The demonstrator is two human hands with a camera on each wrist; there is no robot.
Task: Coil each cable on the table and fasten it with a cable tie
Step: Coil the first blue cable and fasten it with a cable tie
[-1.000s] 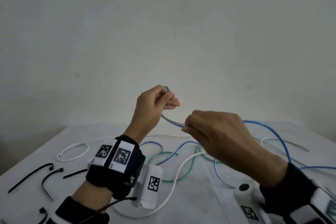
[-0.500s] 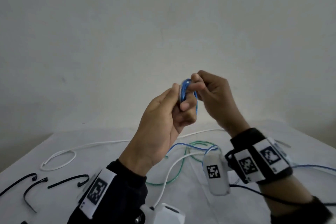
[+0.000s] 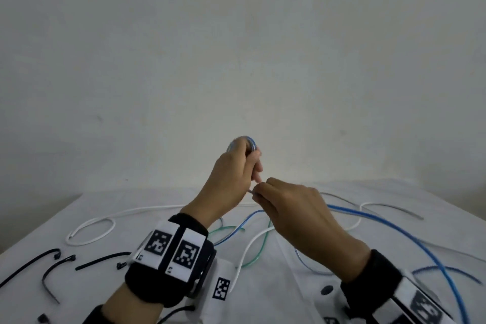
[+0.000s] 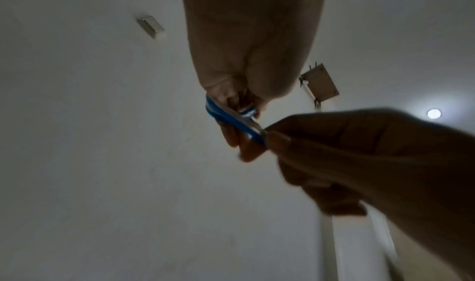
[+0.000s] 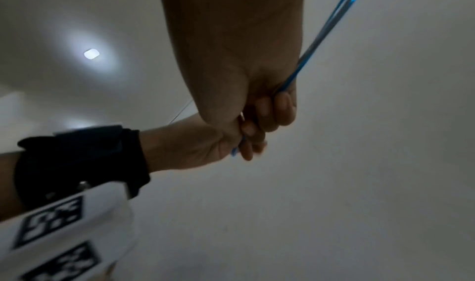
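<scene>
Head view: the left hand (image 3: 231, 176) grips a small started coil of the blue cable (image 3: 394, 234); the right hand (image 3: 292, 208) pinches its slack; other cables and black ties (image 3: 56, 268) lie loose on the counter (image 3: 289, 297). Wrist views: both hands hold blue cable; judged early, nothing tied.
</scene>
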